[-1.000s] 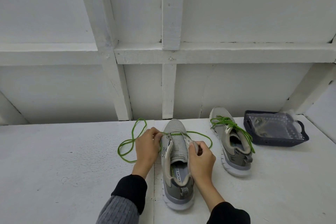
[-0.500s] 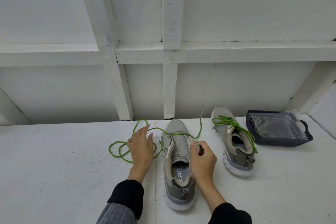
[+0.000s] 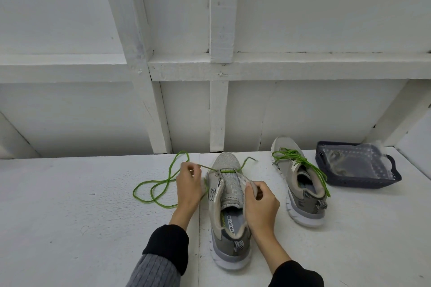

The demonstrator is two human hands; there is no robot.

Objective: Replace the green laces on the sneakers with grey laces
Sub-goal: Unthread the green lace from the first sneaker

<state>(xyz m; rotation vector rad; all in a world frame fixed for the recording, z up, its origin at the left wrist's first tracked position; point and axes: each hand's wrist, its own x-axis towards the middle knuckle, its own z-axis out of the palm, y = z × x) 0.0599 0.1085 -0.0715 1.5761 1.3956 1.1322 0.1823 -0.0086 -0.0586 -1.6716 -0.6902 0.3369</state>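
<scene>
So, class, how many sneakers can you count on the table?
2. One sneaker is in the middle, held by the right hand; the other sneaker sits to its right, beside the basket.

Grey sneakers, bright green lace, dark navy basket, white table.

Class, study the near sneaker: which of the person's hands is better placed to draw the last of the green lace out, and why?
Probably the left hand: it already pinches the green lace beside the near sneaker, with the slack on its side. The right hand grips the eyelet flap, steadying the sneaker.
</scene>
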